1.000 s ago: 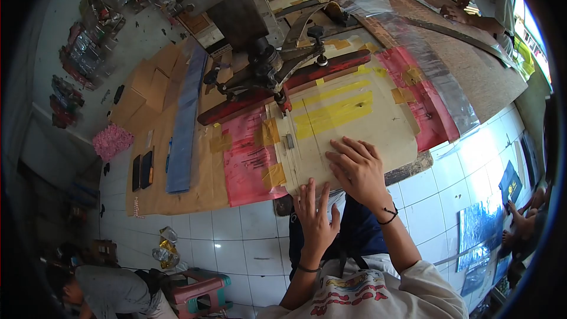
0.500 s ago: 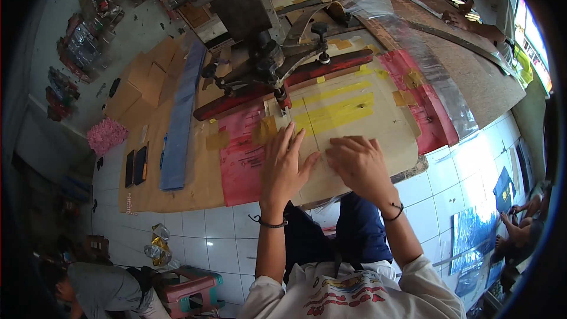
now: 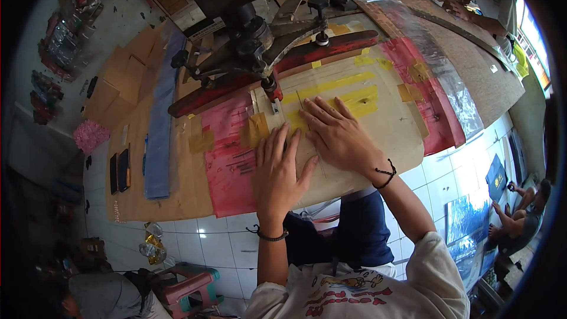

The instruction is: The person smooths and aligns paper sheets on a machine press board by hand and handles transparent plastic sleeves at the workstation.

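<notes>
My left hand [image 3: 279,174] lies flat with fingers spread at the left edge of a beige sheet [image 3: 378,133], over red plastic [image 3: 227,156]. On the sheet my right hand [image 3: 342,136] rests palm down, fingers stretched over yellow tape strips [image 3: 363,101]. Neither hand holds anything. Just beyond the fingertips stands a machine with a black head [image 3: 251,41] and a long red bar [image 3: 227,91]. A red-sided foot [image 3: 271,87] of the machine comes down near a small pale piece at the sheet's left. More red plastic [image 3: 434,100] is taped along the sheet's right side.
A long blue strip [image 3: 158,159], two dark phone-like objects [image 3: 123,171] and brown cardboard [image 3: 118,82] lie left. A person [image 3: 490,6] works at the back right; another sits at the lower right [image 3: 525,218]. A stool [image 3: 189,292] stands lower left.
My right hand has moved up and left from a curled pose, and its fingers now lie flat on the sheet. My left hand stays at the sheet's left edge. The camera view has shifted.
</notes>
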Available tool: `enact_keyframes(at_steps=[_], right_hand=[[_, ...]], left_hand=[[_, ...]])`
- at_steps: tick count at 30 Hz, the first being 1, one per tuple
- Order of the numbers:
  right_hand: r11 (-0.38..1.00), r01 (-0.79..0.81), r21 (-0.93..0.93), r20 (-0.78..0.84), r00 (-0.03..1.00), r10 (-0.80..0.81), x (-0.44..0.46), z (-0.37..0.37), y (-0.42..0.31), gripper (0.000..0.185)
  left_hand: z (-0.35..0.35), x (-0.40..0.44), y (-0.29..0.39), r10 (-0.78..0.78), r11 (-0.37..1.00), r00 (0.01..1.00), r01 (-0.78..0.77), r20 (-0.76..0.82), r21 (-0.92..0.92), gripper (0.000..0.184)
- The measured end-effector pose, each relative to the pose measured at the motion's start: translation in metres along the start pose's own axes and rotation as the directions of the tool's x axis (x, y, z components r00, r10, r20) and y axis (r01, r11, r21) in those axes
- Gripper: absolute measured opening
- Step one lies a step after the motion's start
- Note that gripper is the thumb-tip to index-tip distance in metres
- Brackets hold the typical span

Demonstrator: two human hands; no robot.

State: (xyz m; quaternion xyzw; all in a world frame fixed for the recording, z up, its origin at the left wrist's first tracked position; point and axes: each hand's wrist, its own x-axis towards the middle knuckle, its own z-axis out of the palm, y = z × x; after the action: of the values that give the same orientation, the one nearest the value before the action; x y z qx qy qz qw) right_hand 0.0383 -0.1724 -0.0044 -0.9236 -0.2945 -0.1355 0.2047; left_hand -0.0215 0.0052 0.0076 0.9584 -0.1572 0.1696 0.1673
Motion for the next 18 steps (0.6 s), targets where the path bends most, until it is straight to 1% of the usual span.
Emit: enact_keyframes(at_steps=[1,11,13,16,18], right_hand=[[1.0,-0.006,0.0,0.019,1.0,0.006,0.0,-0.001,0.0,0.049],[0.999,-0.045,0.002,-0.026,0.999,0.045,-0.001,-0.003,-0.002,0.047],[0.998,-0.064,0.005,-0.025,0.998,0.064,-0.001,-0.002,-0.002,0.047],[0.997,-0.078,0.008,-0.09,0.993,0.079,-0.003,-0.001,-0.003,0.045],[0.996,-0.092,-0.007,-0.069,0.993,0.092,-0.013,-0.007,-0.009,0.045]], left_hand=[[-0.001,0.001,0.0,-0.002,1.0,1.0,0.002,0.005,0.001,0.059],[-0.003,0.002,-0.001,-0.024,0.999,0.999,0.025,0.026,-0.037,0.056],[-0.001,0.002,-0.002,-0.033,0.999,0.999,0.034,0.013,-0.043,0.055],[0.001,-0.001,-0.003,-0.039,0.997,0.999,0.038,-0.005,-0.073,0.054],[0.001,-0.001,-0.005,-0.041,0.994,0.999,0.038,-0.031,-0.1,0.055]])
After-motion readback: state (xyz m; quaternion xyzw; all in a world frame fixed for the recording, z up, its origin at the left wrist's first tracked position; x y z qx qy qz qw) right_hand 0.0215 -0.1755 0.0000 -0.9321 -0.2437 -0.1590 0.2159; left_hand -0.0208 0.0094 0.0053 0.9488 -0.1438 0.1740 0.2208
